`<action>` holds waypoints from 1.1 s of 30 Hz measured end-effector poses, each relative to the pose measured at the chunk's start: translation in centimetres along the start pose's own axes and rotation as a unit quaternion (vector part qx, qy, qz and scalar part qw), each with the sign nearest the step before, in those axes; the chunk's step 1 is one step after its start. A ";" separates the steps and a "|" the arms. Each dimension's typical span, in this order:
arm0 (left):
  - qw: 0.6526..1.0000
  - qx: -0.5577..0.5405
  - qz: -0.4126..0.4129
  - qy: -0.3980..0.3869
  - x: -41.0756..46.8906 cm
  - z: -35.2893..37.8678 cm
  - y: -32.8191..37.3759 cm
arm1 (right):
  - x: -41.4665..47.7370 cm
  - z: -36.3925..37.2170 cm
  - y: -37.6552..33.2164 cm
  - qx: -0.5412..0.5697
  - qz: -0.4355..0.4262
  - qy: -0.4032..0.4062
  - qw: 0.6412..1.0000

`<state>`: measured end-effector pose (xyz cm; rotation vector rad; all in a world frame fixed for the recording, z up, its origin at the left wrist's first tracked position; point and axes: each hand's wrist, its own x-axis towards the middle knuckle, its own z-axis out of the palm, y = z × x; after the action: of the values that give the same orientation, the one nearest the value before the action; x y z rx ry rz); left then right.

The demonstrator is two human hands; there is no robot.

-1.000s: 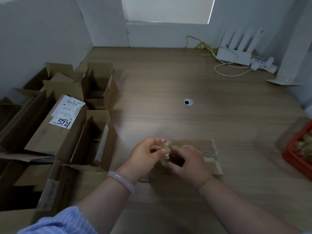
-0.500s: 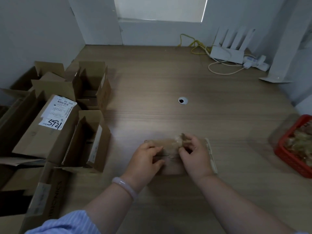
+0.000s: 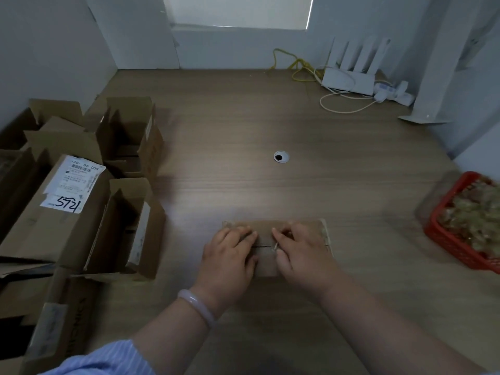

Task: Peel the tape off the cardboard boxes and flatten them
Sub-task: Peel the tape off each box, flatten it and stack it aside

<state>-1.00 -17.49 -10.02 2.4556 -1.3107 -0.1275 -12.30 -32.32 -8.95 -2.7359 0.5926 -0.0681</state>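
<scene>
Small cardboard box sits lower centre of the frame on the desk, already pressed close to flat. Both hands are on top of it.

Left hand: fingers fairly straight and laid on the left half, pressing down, gripping nothing.

Right hand: fingers curled on the right half. Thumb and forefinger look pinched on a pale tape sliver at the seam between the hands. It's small and blurry, so I'm not fully sure.

Step in hand, my read: lifting the last tape off the seam while the other hand pins the box.

To do it well:
- Keep the left palm heavy and close to the seam so the card doesn't lift with the tape.
- Pull low and back along the seam, slow and steady. A steep yank likely snaps the strip or tears the paper face.
- Regrip near the peel line as it lengthens.
- Edge tape shows on the box's right side and probably goes next.

Peeled scraps likely go in the red basket at the right edge, which holds tape wads. The open boxes at the left of the frame look not yet flattened.
</scene>
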 end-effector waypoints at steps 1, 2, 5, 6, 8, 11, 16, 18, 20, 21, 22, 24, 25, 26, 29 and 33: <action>1.000 0.009 -0.009 0.001 0.0 0.0 0.2 | 0.1 -0.1 0.0 -0.005 0.000 0.008 1.000; 1.000 0.022 -0.015 0.003 0.1 0.1 0.4 | 0.2 -0.1 0.0 -0.006 -0.001 0.017 1.000; 0.998 0.061 -0.021 0.004 0.2 0.2 0.6 | 0.8 -0.1 0.2 0.018 -0.004 0.025 1.000; 0.997 0.070 -0.020 0.003 0.2 0.3 0.5 | 1.1 -0.3 0.1 0.026 -0.005 0.015 1.000; 0.996 0.084 -0.018 0.003 0.1 0.5 0.4 | 1.1 -0.5 0.2 0.031 -0.007 0.006 0.999; 0.995 0.097 -0.015 0.012 0.2 0.5 0.6 | 0.7 -0.2 1.1 0.036 -0.003 0.039 0.999; 0.994 0.107 -0.025 0.002 0.2 0.4 0.8 | 0.1 -1.7 3.8 0.155 0.135 0.157 0.966; 0.993 0.110 -0.032 -0.006 0.2 0.4 0.9 | -0.2 -2.5 4.6 0.215 0.205 0.230 0.927; 0.993 0.110 -0.036 -0.013 0.3 0.3 1.1 | -0.4 -2.9 4.8 0.315 0.255 0.246 0.880; 0.993 0.108 -0.036 -0.016 0.4 0.2 1.3 | -0.5 -3.0 4.6 0.385 0.266 0.234 0.852; 0.993 0.107 -0.036 -0.018 0.6 0.1 1.5 | -0.5 -3.1 4.4 0.452 0.267 0.219 0.822; 0.994 0.108 -0.028 -0.017 1.0 0.0 2.0 | -0.5 -3.7 3.8 0.534 0.254 0.194 0.783; 0.994 0.103 -0.020 -0.016 1.2 0.1 2.3 | -0.5 -4.0 3.7 0.552 0.245 0.184 0.776; 0.995 0.095 -0.009 -0.021 1.5 0.1 2.7 | -0.5 -4.2 3.8 0.565 0.235 0.176 0.771; 0.993 0.108 0.003 -0.036 1.7 0.4 3.7 | -0.6 -4.4 4.3 0.546 0.218 0.138 0.797; 0.990 0.133 -0.005 -0.040 1.5 0.6 3.8 | -0.7 -4.7 5.5 0.317 0.167 0.049 0.932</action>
<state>-3.25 -20.84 -9.17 2.7045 -1.4315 -0.0581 -15.65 -38.23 -6.34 -1.9896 0.8775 -0.2642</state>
